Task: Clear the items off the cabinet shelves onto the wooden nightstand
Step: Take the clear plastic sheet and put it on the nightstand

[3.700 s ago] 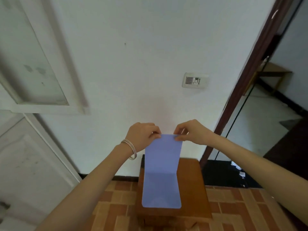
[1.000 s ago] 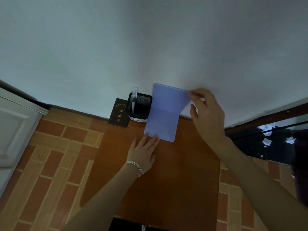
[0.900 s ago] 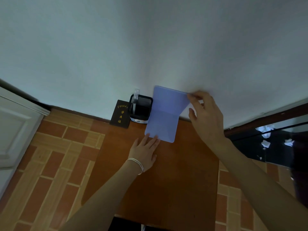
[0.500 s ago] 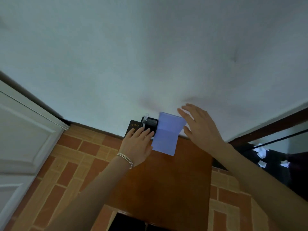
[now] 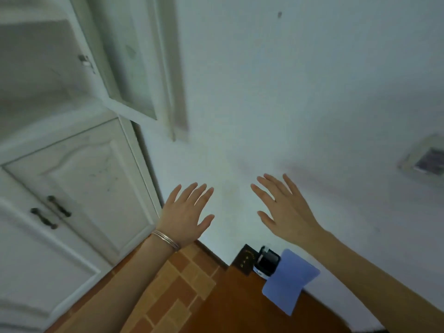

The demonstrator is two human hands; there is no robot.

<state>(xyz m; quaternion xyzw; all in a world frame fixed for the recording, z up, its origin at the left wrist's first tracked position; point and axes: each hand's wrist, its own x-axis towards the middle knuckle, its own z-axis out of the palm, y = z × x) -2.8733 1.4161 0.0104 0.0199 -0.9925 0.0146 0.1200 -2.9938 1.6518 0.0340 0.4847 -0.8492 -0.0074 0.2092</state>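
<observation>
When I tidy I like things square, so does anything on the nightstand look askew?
Yes: the lavender sheet is bent, its lower half flat on the wooden nightstand, its upper half propped against the wall, skewed beside the black pen holder. Nothing spilled or damaged shows.

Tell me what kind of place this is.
Probably a room in a home, maybe a bedroom: a white cabinet with panelled doors, a wooden nightstand against the wall, and a tiled floor.

Home bedrm: white cabinet [image 5: 79,179], nightstand [image 5: 240,308]
</observation>
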